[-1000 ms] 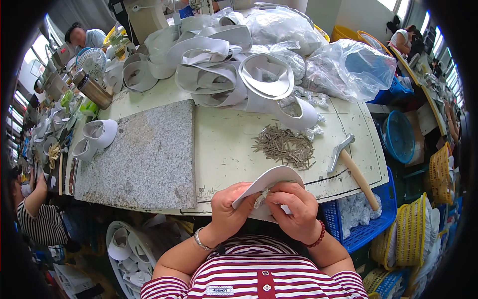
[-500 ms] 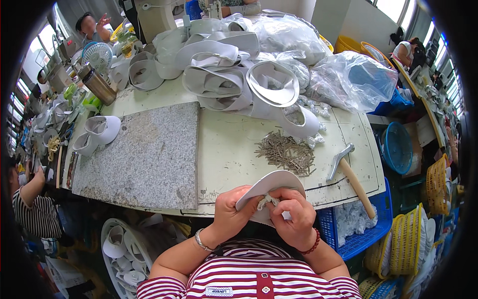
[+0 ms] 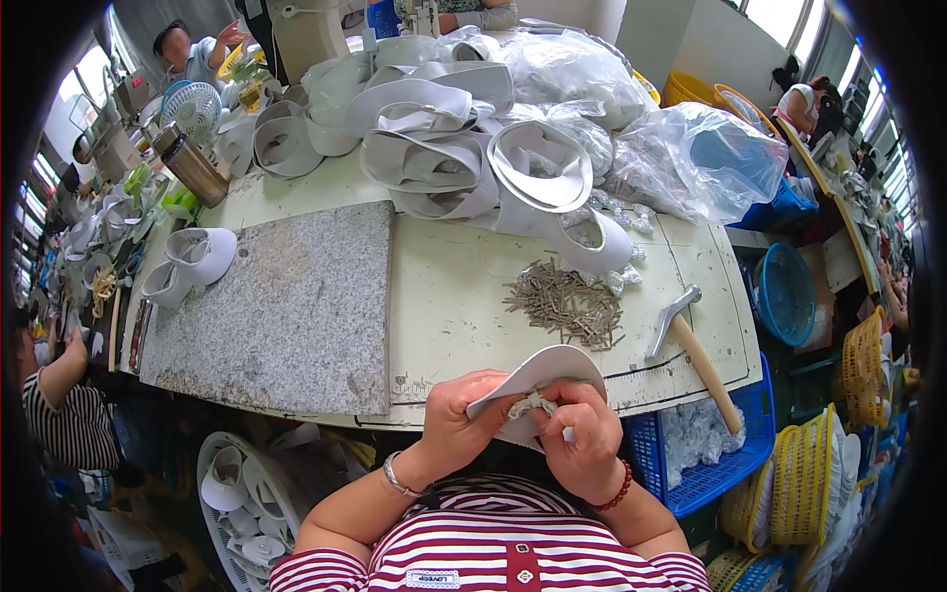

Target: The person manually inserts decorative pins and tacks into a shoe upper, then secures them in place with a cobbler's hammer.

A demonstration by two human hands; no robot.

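1. Left hand [image 3: 462,412] of the person is closed around the left side of a curved white piece [image 3: 552,363], thumb on the near face, fingers mostly hidden behind it.
2. Right hand [image 3: 582,439] has its fingers pinched in at a small crumpled cream bit [image 3: 533,404], against the piece's near side; from where I stand, I can't tell whether that bit is cloth or thread, or how it's attached.
3. Both things are up in the hands, at the near edge of the worktop [image 3: 454,296], close to the person's striped shirt [image 3: 473,543].
4. To do this well, I'd let the left hand steady the white piece without squeezing, since it looks bendable and could crease.
5. Fine finger work suits the right hand here: small, even moves, with the cream bit kept in plain sight.
6. Beyond the hands lies a heap of short, thin brownish-grey pieces [image 3: 567,306]; best to keep the wrists off it.
7. Mind the hammer [image 3: 698,360] too: its handle reaches past the worktop's edge, over a blue basket [image 3: 725,481], where an elbow might knock it.
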